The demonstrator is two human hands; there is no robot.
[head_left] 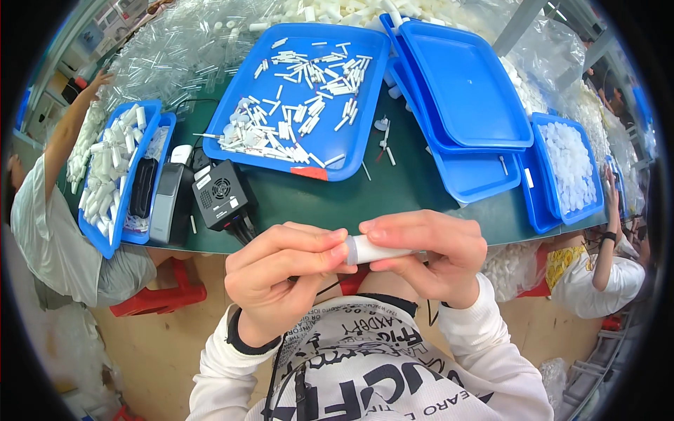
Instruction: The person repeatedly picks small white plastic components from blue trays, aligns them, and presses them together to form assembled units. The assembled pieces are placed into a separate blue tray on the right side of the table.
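Head view: my dark green table [414, 189] is pretty packed. Straight ahead there's a big blue plastic tray [242, 84] scattered with small white sticks [309, 74], and to its right a messy stack of blue plastic trays [470, 84]. Off to the left, a black boxy device with a round fan grille [221, 193] sits near the front edge. As for the short white cylindrical tube [379, 251], it's up between my hands, roughly over that edge, lying more or less sideways. My left hand [281, 270] pinches around its left end with thumb and fingers, and my right hand [432, 256] grips the body the same way. Tube looks smooth and plain white, with a greyish band at the left end; my right fingers cover part of the other end, so can't make that bit out.
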